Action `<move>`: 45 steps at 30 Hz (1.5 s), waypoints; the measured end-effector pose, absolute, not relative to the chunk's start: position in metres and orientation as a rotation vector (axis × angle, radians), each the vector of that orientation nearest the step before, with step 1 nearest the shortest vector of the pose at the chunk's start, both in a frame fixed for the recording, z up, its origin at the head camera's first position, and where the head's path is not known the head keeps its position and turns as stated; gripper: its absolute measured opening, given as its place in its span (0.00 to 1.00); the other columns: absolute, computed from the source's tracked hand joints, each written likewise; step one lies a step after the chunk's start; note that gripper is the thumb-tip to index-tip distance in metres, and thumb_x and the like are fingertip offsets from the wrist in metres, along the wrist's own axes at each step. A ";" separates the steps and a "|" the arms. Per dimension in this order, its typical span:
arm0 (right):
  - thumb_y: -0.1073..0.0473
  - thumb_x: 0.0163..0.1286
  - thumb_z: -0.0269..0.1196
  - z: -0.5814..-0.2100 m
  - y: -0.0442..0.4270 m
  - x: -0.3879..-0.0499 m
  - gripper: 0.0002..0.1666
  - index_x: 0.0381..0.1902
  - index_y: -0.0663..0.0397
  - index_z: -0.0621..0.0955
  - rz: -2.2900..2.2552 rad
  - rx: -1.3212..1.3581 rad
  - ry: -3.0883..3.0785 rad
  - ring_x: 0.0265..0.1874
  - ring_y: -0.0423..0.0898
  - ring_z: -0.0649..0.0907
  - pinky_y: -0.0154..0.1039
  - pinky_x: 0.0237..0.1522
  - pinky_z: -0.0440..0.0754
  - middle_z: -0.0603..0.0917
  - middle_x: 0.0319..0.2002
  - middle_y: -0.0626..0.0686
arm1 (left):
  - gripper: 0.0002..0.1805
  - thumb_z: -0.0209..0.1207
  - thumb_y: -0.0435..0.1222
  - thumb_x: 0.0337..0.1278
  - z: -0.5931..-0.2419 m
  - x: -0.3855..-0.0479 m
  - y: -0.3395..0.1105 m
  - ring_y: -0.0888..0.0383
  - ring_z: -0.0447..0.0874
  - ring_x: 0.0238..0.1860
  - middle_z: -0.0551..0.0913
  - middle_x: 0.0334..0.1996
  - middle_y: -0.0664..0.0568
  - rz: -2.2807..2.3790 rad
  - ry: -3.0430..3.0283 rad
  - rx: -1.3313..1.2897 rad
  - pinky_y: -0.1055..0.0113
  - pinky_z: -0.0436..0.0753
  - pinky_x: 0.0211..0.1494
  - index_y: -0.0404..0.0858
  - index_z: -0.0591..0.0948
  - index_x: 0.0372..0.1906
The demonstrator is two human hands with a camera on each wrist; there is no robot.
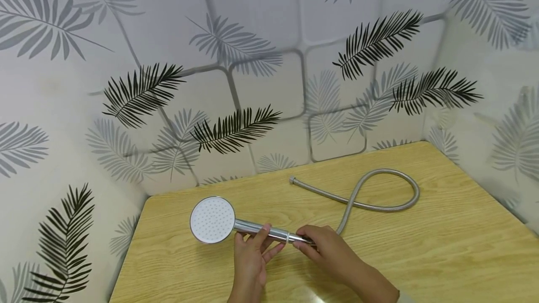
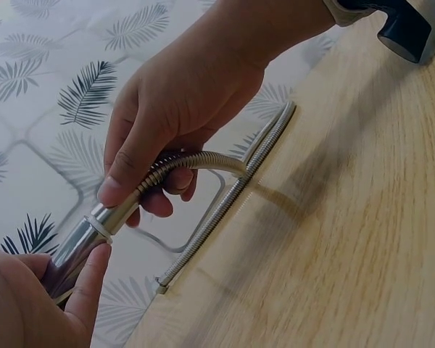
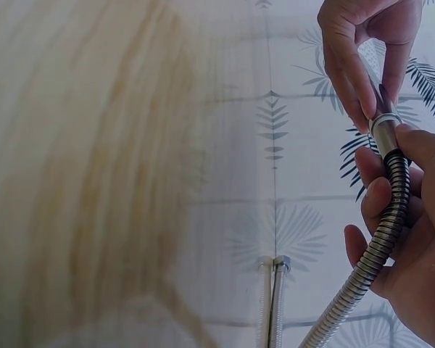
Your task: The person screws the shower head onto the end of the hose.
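Note:
A chrome shower head (image 1: 212,220) with a round white face is held above the table, its face turned toward the head camera. My left hand (image 1: 250,258) grips its handle (image 1: 278,234) between thumb and fingers. Against the handle's end sits the metal end fitting (image 3: 384,134) of a ribbed metal shower hose (image 1: 385,208), with a pale ring (image 2: 98,226) at the joint. My right hand (image 1: 332,251) pinches this fitting, its fingers curled round the hose just behind it. In the right wrist view both hands meet closely at the joint.
The hose loops across the wooden table (image 1: 463,228) to the right, its other end nut (image 1: 292,180) lying near the back edge. Behind the table stands a wall (image 1: 269,83) with a leaf pattern. A dark object (image 2: 406,32) shows at the left wrist view's upper right.

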State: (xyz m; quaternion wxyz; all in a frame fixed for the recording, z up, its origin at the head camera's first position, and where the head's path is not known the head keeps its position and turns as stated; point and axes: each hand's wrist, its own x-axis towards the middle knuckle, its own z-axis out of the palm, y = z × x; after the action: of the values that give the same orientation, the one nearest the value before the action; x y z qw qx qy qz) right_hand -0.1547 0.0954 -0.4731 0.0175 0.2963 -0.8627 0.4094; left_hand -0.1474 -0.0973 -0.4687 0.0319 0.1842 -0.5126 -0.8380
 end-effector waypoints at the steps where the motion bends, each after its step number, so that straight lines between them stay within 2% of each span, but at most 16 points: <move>1: 0.45 0.77 0.57 -0.473 0.095 -0.155 0.15 0.44 0.48 0.83 1.267 0.918 -2.688 0.26 0.29 0.74 0.26 0.31 0.78 0.81 0.29 0.39 | 0.22 0.62 0.32 0.68 -0.468 -0.147 -0.097 0.54 0.91 0.41 0.81 0.44 0.46 -2.581 -1.580 0.568 0.51 0.93 0.45 0.36 0.62 0.55; 8: 0.41 0.79 0.52 -0.475 0.095 -0.156 0.19 0.44 0.46 0.83 1.187 0.884 -2.752 0.21 0.29 0.69 0.28 0.35 0.71 0.73 0.23 0.34 | 0.25 0.64 0.34 0.67 -0.468 -0.146 -0.098 0.53 0.91 0.42 0.80 0.47 0.44 -2.583 -1.589 0.558 0.51 0.93 0.47 0.36 0.61 0.57; 12: 0.40 0.76 0.58 -0.475 0.093 -0.156 0.21 0.53 0.47 0.81 1.188 0.833 -2.784 0.23 0.31 0.71 0.27 0.32 0.74 0.79 0.28 0.34 | 0.24 0.63 0.33 0.67 -0.469 -0.147 -0.098 0.53 0.91 0.41 0.81 0.46 0.44 -2.580 -1.586 0.566 0.51 0.93 0.46 0.36 0.61 0.56; 15: 0.44 0.72 0.65 -0.476 0.092 -0.155 0.23 0.57 0.50 0.77 1.184 0.823 -2.769 0.24 0.31 0.71 0.26 0.25 0.75 0.83 0.32 0.36 | 0.23 0.63 0.33 0.67 -0.470 -0.147 -0.098 0.54 0.91 0.41 0.82 0.46 0.44 -2.575 -1.589 0.569 0.52 0.93 0.46 0.36 0.61 0.56; 19: 0.55 0.70 0.68 -0.477 0.091 -0.155 0.17 0.50 0.52 0.74 1.173 0.867 -2.695 0.22 0.28 0.70 0.24 0.22 0.75 0.82 0.30 0.39 | 0.23 0.63 0.33 0.67 -0.471 -0.147 -0.098 0.55 0.91 0.40 0.81 0.46 0.45 -2.572 -1.597 0.566 0.52 0.93 0.46 0.36 0.61 0.55; 21: 0.57 0.70 0.68 -0.477 0.091 -0.154 0.14 0.47 0.51 0.74 1.168 0.874 -2.677 0.22 0.28 0.70 0.24 0.23 0.76 0.82 0.28 0.39 | 0.23 0.63 0.33 0.68 -0.471 -0.146 -0.098 0.55 0.91 0.40 0.81 0.45 0.46 -2.571 -1.599 0.564 0.52 0.93 0.46 0.36 0.61 0.55; 28: 0.52 0.72 0.65 -0.476 0.092 -0.153 0.10 0.45 0.49 0.79 1.099 0.842 -2.723 0.23 0.28 0.70 0.29 0.36 0.74 0.81 0.28 0.34 | 0.23 0.63 0.33 0.67 -0.472 -0.146 -0.098 0.54 0.91 0.40 0.81 0.45 0.46 -2.568 -1.592 0.565 0.51 0.93 0.46 0.36 0.61 0.55; 34: 0.48 0.76 0.60 -0.475 0.092 -0.153 0.14 0.46 0.52 0.80 1.159 0.858 -2.737 0.24 0.28 0.71 0.27 0.33 0.74 0.85 0.30 0.41 | 0.22 0.63 0.32 0.68 -0.472 -0.147 -0.098 0.55 0.91 0.39 0.82 0.44 0.46 -2.568 -1.587 0.571 0.52 0.94 0.45 0.36 0.61 0.55; 37: 0.48 0.77 0.59 -0.474 0.092 -0.154 0.15 0.46 0.53 0.81 1.213 0.867 -2.732 0.22 0.29 0.70 0.25 0.26 0.74 0.84 0.29 0.44 | 0.21 0.62 0.32 0.68 -0.472 -0.148 -0.097 0.55 0.91 0.39 0.82 0.44 0.47 -2.565 -1.586 0.572 0.52 0.94 0.45 0.36 0.62 0.54; 40: 0.49 0.77 0.59 -0.474 0.092 -0.154 0.14 0.46 0.54 0.81 1.244 0.872 -2.726 0.20 0.28 0.69 0.25 0.20 0.74 0.81 0.26 0.43 | 0.22 0.62 0.32 0.68 -0.472 -0.148 -0.097 0.55 0.91 0.39 0.81 0.44 0.47 -2.565 -1.584 0.572 0.52 0.94 0.45 0.36 0.61 0.54; 45: 0.45 0.76 0.60 -0.475 0.093 -0.154 0.20 0.55 0.52 0.79 1.178 0.840 -2.746 0.22 0.29 0.70 0.26 0.27 0.75 0.80 0.28 0.37 | 0.23 0.63 0.33 0.67 -0.472 -0.148 -0.097 0.55 0.91 0.40 0.82 0.45 0.46 -2.563 -1.593 0.570 0.51 0.93 0.45 0.36 0.62 0.55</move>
State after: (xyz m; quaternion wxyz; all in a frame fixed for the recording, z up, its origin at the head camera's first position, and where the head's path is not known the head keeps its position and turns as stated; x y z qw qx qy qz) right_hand -0.1541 0.0929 -0.4749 0.0190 0.2705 -0.8845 0.3795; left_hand -0.1476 -0.0972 -0.4721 0.0354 0.1856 -0.5183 -0.8340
